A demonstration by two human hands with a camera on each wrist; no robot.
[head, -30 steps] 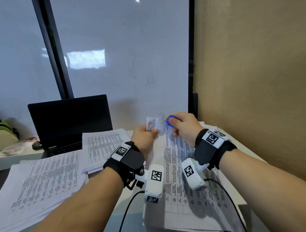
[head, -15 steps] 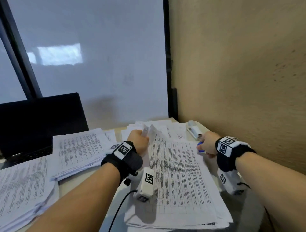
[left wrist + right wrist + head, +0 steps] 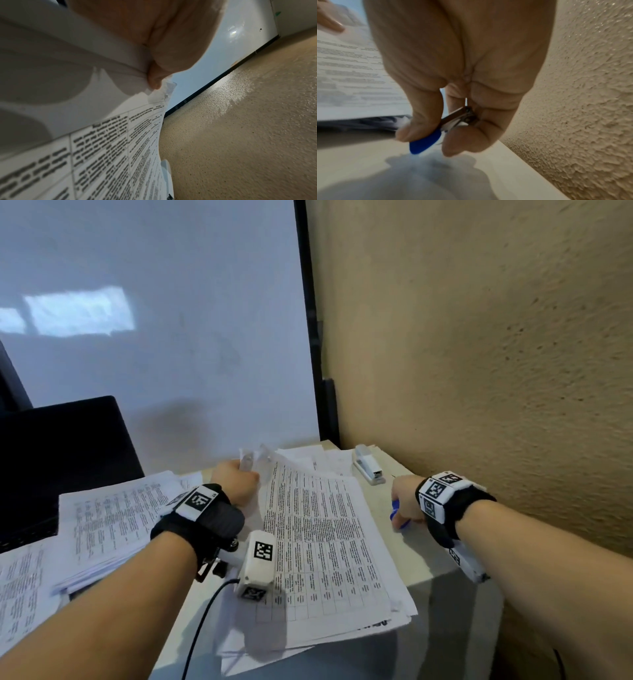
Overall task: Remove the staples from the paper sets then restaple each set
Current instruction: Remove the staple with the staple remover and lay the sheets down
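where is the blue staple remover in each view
Head: the blue staple remover sits right of centre, poking out left of the right hand, over the table edge.
Left wrist: not in it.
Right wrist: lower centre, pinched in that hand's fingers.
Shared landmark: the textured tan wall, on the right in every view.
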